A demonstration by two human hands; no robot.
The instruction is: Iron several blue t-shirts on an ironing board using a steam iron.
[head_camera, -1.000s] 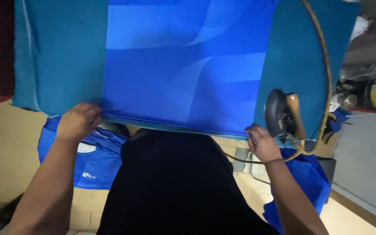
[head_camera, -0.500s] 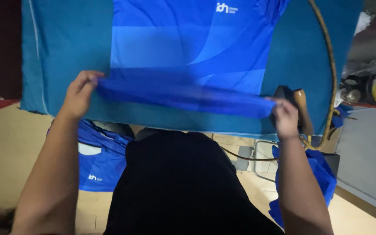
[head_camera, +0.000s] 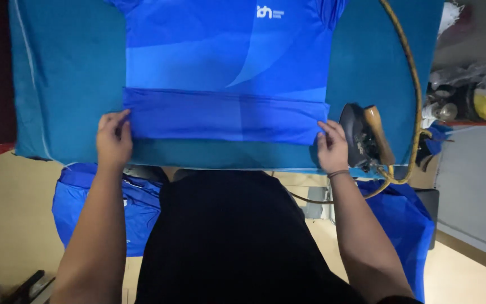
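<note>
Garment pressing workshop: teal padded ironing table [head_camera: 68, 84], heavy corded iron [head_camera: 367, 138], blue shirt piles [head_camera: 94, 202] below.

Both bare forearms are reaching forward from the bottom of the view, spread well apart with the torso in dark clothing between them. The left hand [head_camera: 113, 141] is lying palm down, knuckles up, its fingers [head_camera: 120, 119] curling inward toward the right and the thumb tucked close beside them. The right hand [head_camera: 332, 147] is also lying palm down, its fingers [head_camera: 327, 128] pointing up and slightly left, held close together. A thin band is circling the right wrist. The 2 hands are sitting at about the same height, wrists nearly straight, elbows bending outward below
</note>
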